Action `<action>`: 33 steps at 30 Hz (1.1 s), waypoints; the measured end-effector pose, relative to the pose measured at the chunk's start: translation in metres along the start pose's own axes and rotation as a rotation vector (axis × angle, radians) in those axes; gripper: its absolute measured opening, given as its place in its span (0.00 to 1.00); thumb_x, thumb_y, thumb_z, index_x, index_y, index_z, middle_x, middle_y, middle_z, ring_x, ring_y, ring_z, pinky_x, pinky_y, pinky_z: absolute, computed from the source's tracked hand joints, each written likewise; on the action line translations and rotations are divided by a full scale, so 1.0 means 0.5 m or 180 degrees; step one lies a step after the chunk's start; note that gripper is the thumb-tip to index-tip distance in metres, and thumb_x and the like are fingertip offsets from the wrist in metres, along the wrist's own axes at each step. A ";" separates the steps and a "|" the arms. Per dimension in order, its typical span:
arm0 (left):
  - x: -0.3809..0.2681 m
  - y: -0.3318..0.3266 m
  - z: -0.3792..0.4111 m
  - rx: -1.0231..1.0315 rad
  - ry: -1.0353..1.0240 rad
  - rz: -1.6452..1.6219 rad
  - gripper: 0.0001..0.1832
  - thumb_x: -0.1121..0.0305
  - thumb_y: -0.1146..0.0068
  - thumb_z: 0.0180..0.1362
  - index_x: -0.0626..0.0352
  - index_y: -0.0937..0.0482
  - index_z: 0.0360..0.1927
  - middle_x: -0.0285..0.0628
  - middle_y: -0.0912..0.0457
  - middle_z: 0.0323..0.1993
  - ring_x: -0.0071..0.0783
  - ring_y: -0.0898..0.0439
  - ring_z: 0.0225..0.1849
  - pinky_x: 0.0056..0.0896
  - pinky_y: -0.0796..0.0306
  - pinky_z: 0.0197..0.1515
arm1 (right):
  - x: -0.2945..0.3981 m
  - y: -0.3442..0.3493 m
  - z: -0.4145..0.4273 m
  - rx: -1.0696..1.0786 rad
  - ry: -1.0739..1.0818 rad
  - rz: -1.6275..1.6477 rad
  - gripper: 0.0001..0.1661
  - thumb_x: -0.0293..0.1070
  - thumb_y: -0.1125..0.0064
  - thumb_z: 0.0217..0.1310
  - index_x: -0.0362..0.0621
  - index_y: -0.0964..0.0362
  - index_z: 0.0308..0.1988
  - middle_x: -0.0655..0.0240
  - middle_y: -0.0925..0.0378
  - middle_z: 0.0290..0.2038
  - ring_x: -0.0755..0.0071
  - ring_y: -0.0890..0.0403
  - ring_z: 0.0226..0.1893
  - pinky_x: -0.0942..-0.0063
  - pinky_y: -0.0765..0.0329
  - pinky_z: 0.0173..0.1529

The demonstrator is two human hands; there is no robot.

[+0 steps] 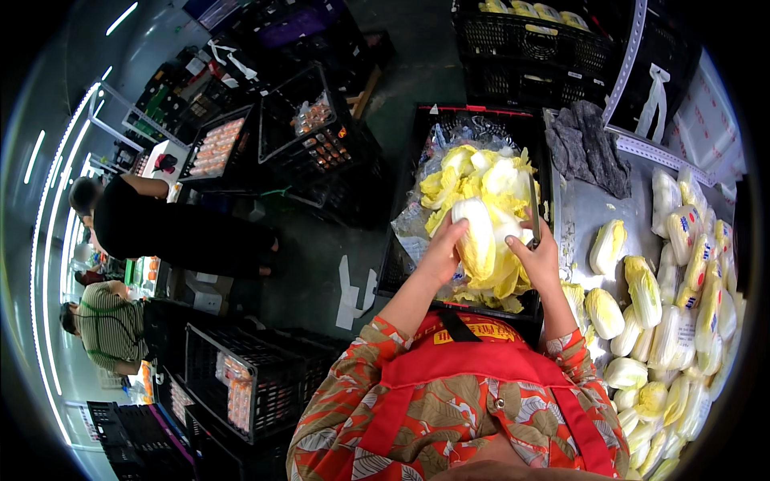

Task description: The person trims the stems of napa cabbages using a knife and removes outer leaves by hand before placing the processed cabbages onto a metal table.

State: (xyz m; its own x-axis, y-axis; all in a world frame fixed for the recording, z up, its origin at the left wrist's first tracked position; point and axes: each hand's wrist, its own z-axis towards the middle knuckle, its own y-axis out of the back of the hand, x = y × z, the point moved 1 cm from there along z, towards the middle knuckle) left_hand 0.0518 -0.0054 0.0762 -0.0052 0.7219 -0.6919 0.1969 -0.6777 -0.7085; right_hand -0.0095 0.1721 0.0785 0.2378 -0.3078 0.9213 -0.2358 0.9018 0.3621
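A pale napa cabbage (477,240) is gripped in my left hand (442,249), its white base end pointing away from me. My right hand (539,252) holds a knife (534,207) with the blade pointing away from me. The right thumb lies by a white part of a loose leaf; whether it touches is hard to tell. Below both hands, yellow and white cabbage leaves (448,180) are heaped in a black plastic crate (402,210), over crumpled clear plastic film (442,141).
On the metal table (577,222) at right lie bare cabbages (607,246), packaged cabbages (680,340) and a dark grey cloth (586,147). Stacked black crates (535,45) stand ahead. Packed crates (307,129) and two people (150,219) are at left. White scraps (347,294) lie on the floor.
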 end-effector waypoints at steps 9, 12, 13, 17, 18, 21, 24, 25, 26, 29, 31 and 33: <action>0.023 -0.028 -0.005 0.0073 -0.0696 0.2065 0.32 0.72 0.40 0.50 0.60 0.40 0.58 0.43 0.28 0.48 0.28 0.28 0.49 0.30 0.31 0.50 | 0.056 -0.024 -0.031 0.0652 -0.0598 0.0684 0.30 0.30 0.41 0.49 0.36 0.36 0.54 0.68 0.27 0.32 0.84 0.30 0.22 0.83 0.31 0.27; 0.020 -0.031 -0.017 0.0337 -0.0479 0.1860 0.36 0.72 0.38 0.49 0.60 0.44 0.60 0.44 0.28 0.48 0.29 0.27 0.49 0.29 0.31 0.50 | 0.058 -0.019 -0.037 0.0829 -0.0813 0.0872 0.29 0.29 0.44 0.50 0.37 0.38 0.54 0.67 0.28 0.31 0.83 0.29 0.18 0.84 0.33 0.21; 0.022 -0.024 -0.020 0.0331 -0.0537 0.2012 0.36 0.72 0.38 0.49 0.60 0.45 0.60 0.44 0.28 0.48 0.29 0.27 0.49 0.29 0.31 0.50 | 0.056 -0.016 -0.040 0.0873 -0.0896 0.0950 0.29 0.28 0.44 0.50 0.37 0.38 0.54 0.67 0.28 0.31 0.83 0.29 0.17 0.83 0.33 0.19; 0.028 -0.028 -0.026 0.0227 -0.0557 0.2319 0.36 0.70 0.36 0.46 0.60 0.41 0.58 0.44 0.28 0.48 0.30 0.28 0.50 0.30 0.32 0.52 | 0.049 -0.017 -0.052 0.0876 -0.0884 0.0981 0.29 0.27 0.47 0.51 0.38 0.39 0.55 0.67 0.29 0.29 0.82 0.28 0.17 0.83 0.34 0.18; 0.033 -0.035 -0.017 0.0240 -0.0643 0.2657 0.36 0.70 0.35 0.45 0.60 0.40 0.58 0.43 0.28 0.48 0.30 0.28 0.50 0.30 0.33 0.52 | 0.047 -0.007 -0.056 0.0807 -0.0952 0.0977 0.29 0.27 0.47 0.51 0.39 0.40 0.56 0.67 0.29 0.30 0.82 0.28 0.17 0.83 0.33 0.18; 0.049 -0.026 -0.015 0.0013 -0.0679 0.2657 0.38 0.69 0.32 0.40 0.58 0.37 0.57 0.44 0.28 0.48 0.30 0.28 0.50 0.30 0.33 0.52 | 0.044 -0.012 -0.059 0.0830 -0.0872 0.0966 0.28 0.28 0.47 0.54 0.38 0.41 0.56 0.66 0.29 0.31 0.82 0.29 0.18 0.81 0.31 0.21; 0.024 -0.062 -0.032 -0.0153 -0.0705 0.2524 0.39 0.71 0.31 0.39 0.59 0.38 0.56 0.42 0.27 0.45 0.29 0.26 0.45 0.30 0.30 0.48 | 0.041 -0.014 -0.054 0.0830 -0.0591 0.0737 0.27 0.30 0.48 0.56 0.37 0.40 0.56 0.67 0.29 0.30 0.82 0.30 0.19 0.80 0.31 0.23; 0.029 -0.041 -0.021 -0.0043 -0.1058 0.3082 0.40 0.71 0.31 0.38 0.59 0.39 0.56 0.43 0.27 0.45 0.28 0.26 0.44 0.29 0.29 0.47 | 0.032 -0.018 -0.055 0.0819 -0.0500 0.0739 0.27 0.30 0.49 0.56 0.37 0.40 0.56 0.67 0.28 0.30 0.82 0.30 0.19 0.80 0.31 0.23; 0.019 -0.050 -0.029 -0.0081 -0.0833 0.2838 0.40 0.71 0.31 0.38 0.59 0.40 0.56 0.44 0.27 0.44 0.29 0.26 0.43 0.29 0.29 0.46 | 0.037 -0.022 -0.055 0.0861 -0.0572 0.0832 0.27 0.30 0.49 0.55 0.38 0.40 0.55 0.66 0.28 0.30 0.80 0.29 0.20 0.79 0.30 0.25; 0.016 -0.057 -0.031 -0.0045 -0.1195 0.3373 0.37 0.70 0.30 0.37 0.60 0.39 0.51 0.44 0.27 0.42 0.30 0.26 0.42 0.30 0.29 0.44 | 0.023 -0.023 -0.057 0.0694 -0.0433 0.0689 0.28 0.29 0.50 0.51 0.38 0.38 0.55 0.61 0.25 0.30 0.75 0.26 0.24 0.76 0.28 0.31; 0.017 -0.046 -0.029 -0.0040 -0.1134 0.3332 0.35 0.70 0.30 0.38 0.62 0.37 0.50 0.43 0.27 0.42 0.29 0.26 0.42 0.29 0.30 0.45 | 0.040 -0.019 -0.058 0.0679 -0.0452 0.0559 0.28 0.30 0.50 0.50 0.39 0.37 0.54 0.59 0.25 0.30 0.71 0.25 0.25 0.75 0.27 0.34; 0.010 -0.044 -0.031 0.0029 -0.0939 0.3201 0.34 0.70 0.31 0.39 0.63 0.36 0.49 0.43 0.27 0.42 0.28 0.26 0.43 0.29 0.30 0.45 | 0.032 -0.026 -0.061 0.0581 -0.0414 0.0607 0.28 0.30 0.50 0.50 0.40 0.36 0.54 0.59 0.25 0.29 0.70 0.25 0.25 0.74 0.27 0.34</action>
State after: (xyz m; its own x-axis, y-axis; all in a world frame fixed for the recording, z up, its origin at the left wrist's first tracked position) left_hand 0.0624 0.0153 0.0906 -0.0824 -0.2367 -0.9681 0.2356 -0.9485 0.2119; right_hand 0.0260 0.1647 0.0841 0.0531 -0.1849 0.9813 -0.4330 0.8813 0.1895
